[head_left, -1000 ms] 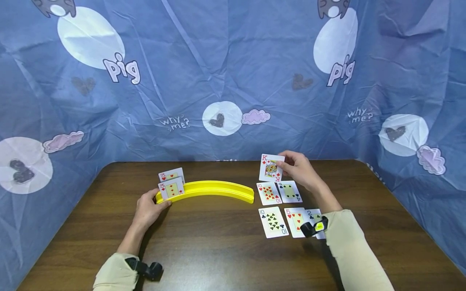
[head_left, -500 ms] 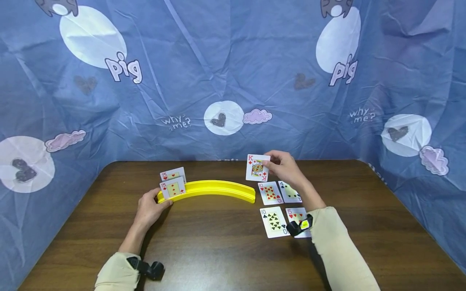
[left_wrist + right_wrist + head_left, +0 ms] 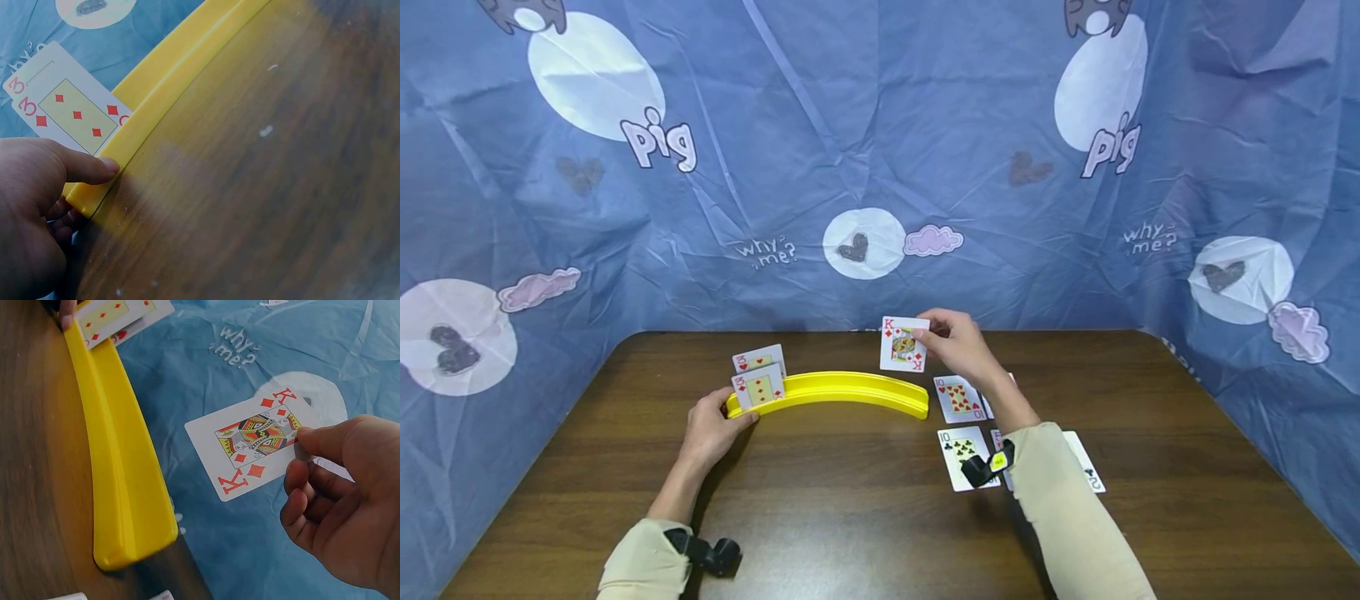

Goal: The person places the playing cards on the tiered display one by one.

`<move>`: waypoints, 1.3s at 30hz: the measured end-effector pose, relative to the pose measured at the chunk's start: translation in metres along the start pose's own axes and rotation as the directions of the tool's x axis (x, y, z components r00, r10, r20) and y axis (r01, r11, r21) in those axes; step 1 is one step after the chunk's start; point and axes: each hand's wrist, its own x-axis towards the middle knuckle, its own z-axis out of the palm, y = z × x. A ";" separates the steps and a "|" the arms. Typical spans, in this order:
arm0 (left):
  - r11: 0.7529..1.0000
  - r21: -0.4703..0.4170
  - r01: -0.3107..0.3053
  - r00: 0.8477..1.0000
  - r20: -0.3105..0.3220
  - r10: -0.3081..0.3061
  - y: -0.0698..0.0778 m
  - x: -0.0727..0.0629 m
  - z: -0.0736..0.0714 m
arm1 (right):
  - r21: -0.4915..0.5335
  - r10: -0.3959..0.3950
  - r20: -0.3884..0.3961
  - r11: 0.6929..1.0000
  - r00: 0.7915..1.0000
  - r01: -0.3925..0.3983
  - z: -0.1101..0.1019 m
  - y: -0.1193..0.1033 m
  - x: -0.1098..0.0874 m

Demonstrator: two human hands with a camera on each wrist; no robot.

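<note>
My left hand [image 3: 709, 429] grips the left end of a curved yellow card holder [image 3: 850, 388], thumb on its front side and fingers behind. In the holder's left end a three of diamonds [image 3: 758, 390] and, behind it, a three of hearts [image 3: 758, 357] stand upright. Between thumb and fingers, my right hand [image 3: 958, 343] pinches the right edge of a king of diamonds [image 3: 895, 352]. That king faces me, raised behind the right part of the holder; in the right wrist view, the king card [image 3: 209, 447] is apart from the yellow holder [image 3: 134, 487].
Under and beside the right forearm lie a ten of hearts [image 3: 957, 400], a ten of clubs [image 3: 958, 446] and a two of clubs [image 3: 1081, 458], with other cards mostly covered by the arm. Blue printed cloth [image 3: 820, 150] surrounds the wooden table [image 3: 835, 508] at the back and sides.
My right hand has moved left with the king of diamonds, from above the laid-out cards to behind the holder's right part. The left hand keeps its grip on the holder.
</note>
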 end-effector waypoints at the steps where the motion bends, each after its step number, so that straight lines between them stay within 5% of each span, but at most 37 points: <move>1: 1.000 -0.001 -0.001 1.000 0.000 0.001 0.000 0.000 0.000 | 0.003 -0.001 0.000 1.000 1.000 0.001 0.002 -0.001 0.001; 39: 1.000 -0.008 -0.020 1.000 -0.007 0.020 -0.001 0.000 0.000 | 0.134 0.053 0.039 0.989 0.998 -0.058 0.083 -0.019 0.022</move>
